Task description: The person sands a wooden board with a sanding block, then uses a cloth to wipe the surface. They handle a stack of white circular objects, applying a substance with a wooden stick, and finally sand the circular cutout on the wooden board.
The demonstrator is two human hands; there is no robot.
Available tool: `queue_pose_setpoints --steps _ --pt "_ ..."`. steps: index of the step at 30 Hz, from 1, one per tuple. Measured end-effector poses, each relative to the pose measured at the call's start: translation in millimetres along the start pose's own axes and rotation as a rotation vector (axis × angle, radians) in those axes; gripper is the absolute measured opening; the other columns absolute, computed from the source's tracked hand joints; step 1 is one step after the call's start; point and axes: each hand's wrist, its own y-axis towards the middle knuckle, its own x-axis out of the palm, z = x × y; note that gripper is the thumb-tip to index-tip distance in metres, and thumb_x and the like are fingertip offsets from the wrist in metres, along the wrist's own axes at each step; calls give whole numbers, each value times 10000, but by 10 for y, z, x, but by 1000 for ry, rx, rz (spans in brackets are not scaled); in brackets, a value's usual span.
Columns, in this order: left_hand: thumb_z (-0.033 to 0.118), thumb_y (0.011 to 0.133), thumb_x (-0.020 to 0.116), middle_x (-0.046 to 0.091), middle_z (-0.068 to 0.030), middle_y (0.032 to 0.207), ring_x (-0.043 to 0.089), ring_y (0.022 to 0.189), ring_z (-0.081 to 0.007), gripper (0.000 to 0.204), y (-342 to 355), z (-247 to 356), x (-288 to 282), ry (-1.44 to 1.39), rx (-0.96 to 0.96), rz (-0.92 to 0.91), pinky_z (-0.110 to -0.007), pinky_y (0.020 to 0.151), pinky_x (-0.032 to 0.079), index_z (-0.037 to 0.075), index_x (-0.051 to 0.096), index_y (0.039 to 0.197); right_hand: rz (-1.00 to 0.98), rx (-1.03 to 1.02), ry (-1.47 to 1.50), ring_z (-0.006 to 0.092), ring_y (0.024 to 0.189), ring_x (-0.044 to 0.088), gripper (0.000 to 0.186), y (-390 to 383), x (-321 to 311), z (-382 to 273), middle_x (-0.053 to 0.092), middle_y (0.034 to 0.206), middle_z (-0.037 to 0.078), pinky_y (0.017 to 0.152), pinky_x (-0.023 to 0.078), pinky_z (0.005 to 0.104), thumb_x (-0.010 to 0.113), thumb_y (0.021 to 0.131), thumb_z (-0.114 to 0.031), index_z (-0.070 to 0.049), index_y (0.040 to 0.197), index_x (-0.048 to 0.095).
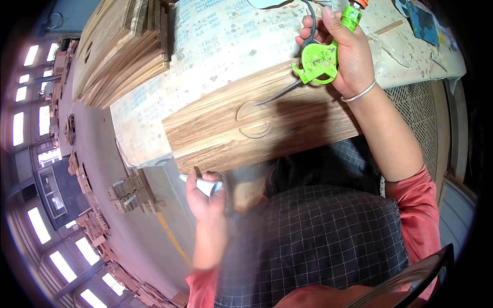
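A long wooden board [205, 123] with a carved round groove lies along the near edge of the work table. My right hand [344, 56] grips a bright green air blow gun [318, 61] with an orange-and-green fitting and a dark hose; its long metal nozzle points at the groove, its tip near the upper curve. My left hand [205, 197] is closed on a rolled white piece [205, 185], perhaps paper, at the board's lower left edge, with a finger touching or very near the board.
Stacked wooden panels [120, 51] stand on the paper-covered table [215, 46] at upper left. A thin wood strip [387, 28] and blue scraps [421, 23] lie at upper right. A perforated panel [411, 108] is at right; beyond the table at left are a workshop floor [128, 231] and timber piles [128, 192].
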Motion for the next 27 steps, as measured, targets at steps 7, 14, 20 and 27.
queue_pose_setpoints --steps 7,14,20,27 --pt "85 915 574 613 -78 872 564 627 -163 104 37 3 2 -15 5 29 -274 541 532 23 539 991 28 124 85 221 672 645 146 -24 30 -151 648 797 124 609 568 347 496 958 -117 -1 996 576" --pt "84 913 574 606 -80 858 564 627 -167 106 46 -37 1 -39 -25 -2 -281 537 531 19 531 985 -99 59 -58 180 792 659 201 32 -238 -175 652 917 107 752 589 331 591 953 -248 -50 932 571" --pt "94 913 563 534 -78 903 518 691 -184 156 56 -49 -30 -49 -5 35 -283 568 500 56 486 1043 -78 103 -36 177 721 659 215 -132 -45 -79 656 831 121 702 597 335 599 945 -182 -57 804 495" --pt "84 910 579 587 -61 797 557 619 -166 90 15 -95 19 1 31 60 -287 538 524 30 525 959 113 160 227 268 719 646 284 307 -254 -248 641 820 143 604 572 431 497 980 -330 -56 1024 558"
